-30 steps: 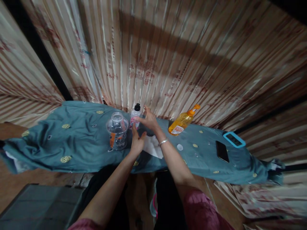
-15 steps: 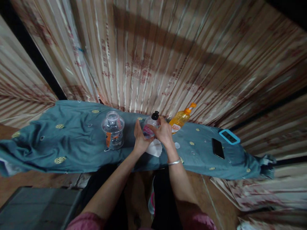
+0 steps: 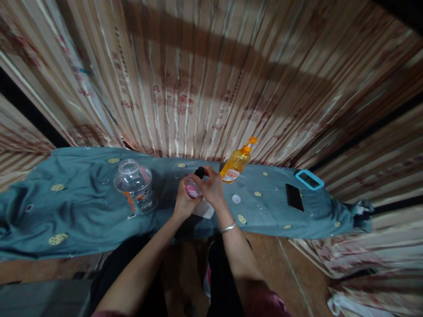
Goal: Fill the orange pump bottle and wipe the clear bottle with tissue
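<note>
Between my two hands stands a small clear bottle [image 3: 192,189] with a pink label and a black cap [image 3: 199,172]. My left hand [image 3: 184,200] is wrapped round its left side. My right hand [image 3: 213,188], with a silver bangle on the wrist, closes on the bottle's upper right side near the cap; its fingertips are partly hidden. Under the hands lies a white paper piece [image 3: 204,210]. An orange pump bottle [image 3: 235,166] of yellow liquid stands just beyond my right hand. To the left is a large clear plastic jar [image 3: 137,189] with orange markings.
A green patterned cloth [image 3: 92,211] covers the narrow table. On its right side lie a small white disc [image 3: 236,199], a black phone [image 3: 294,197] and a blue-framed digital clock [image 3: 309,179]. A striped curtain [image 3: 198,88] hangs behind the far edge.
My view has shifted, so things on the table appear further left. My left hand's fingers, more upright before, now curl round the small bottle. My right hand stays by the cap.
</note>
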### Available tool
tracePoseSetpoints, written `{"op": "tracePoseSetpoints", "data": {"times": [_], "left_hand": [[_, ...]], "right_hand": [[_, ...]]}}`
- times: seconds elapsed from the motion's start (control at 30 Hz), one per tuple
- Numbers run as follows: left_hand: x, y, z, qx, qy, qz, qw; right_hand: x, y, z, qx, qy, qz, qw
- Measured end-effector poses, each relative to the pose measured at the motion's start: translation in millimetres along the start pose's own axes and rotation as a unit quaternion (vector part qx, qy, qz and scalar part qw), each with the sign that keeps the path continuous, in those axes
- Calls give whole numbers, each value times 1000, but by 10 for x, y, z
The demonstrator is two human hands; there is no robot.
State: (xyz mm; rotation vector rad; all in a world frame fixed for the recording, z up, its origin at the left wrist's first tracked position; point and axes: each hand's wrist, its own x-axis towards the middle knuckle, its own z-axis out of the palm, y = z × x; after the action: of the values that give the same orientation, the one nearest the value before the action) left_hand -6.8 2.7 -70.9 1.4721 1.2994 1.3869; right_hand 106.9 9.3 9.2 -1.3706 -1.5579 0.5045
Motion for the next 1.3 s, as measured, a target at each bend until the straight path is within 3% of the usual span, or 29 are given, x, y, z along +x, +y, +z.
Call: {"op": "tracePoseSetpoints", "data": {"times": [0.13, 0.33, 0.6, 0.73, 0.97, 1.13, 1.3], "left_hand": [[4, 42, -44, 17, -12, -13, 1000], [-27, 82, -83, 19, -25, -11, 999], [-34, 78, -63, 26, -23, -9, 999], [-28, 83, -78, 36, -23, -23, 999], [-43, 109, -68, 24, -27, -20, 999], [-59, 113, -68, 22, -24, -35, 999], [-66, 118, -68, 19, -33, -29, 999]], "right_hand": [[10, 89, 10, 79, -65, -33, 994], [106, 377, -170, 197, -157, -43, 967], [103, 452, -128, 212, -120, -28, 969], [130, 515, -215, 203, -108, -11, 973], [80, 397, -179, 191, -114, -24, 975], [91, 455, -261, 174, -94, 4, 980], [53, 359, -222, 182, -107, -23, 977]]}}
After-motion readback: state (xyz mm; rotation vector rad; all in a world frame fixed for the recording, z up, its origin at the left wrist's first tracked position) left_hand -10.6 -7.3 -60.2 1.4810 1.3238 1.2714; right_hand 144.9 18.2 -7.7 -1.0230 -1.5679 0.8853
